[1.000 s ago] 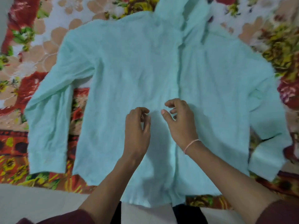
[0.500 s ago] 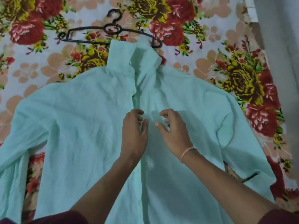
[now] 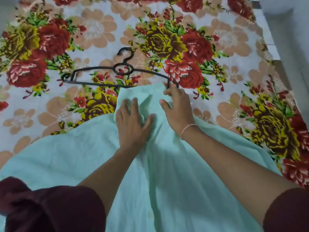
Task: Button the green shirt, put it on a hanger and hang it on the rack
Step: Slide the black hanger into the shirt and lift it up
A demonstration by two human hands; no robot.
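Light, limp green shirt (image 3: 167, 173) lies spread on floral bedsheet (image 3: 167, 42), collar at 12 o'clock touching black hanger (image 3: 93, 83), left hand (image 3: 132, 124) pressing collar flat-fingered, right hand (image 3: 177, 111) at collar's 1 o'clock edge, pinch unclear, probably best taken at collar or shoulders.

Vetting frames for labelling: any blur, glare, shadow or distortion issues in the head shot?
Head view: even, soft light, no glare; faint shadows by the left hand and right hand on the shirt; hanger fairly crisp; the dark sleeves at the bottom are blurred; wide-angle stretch shows toward the blanket's edges.
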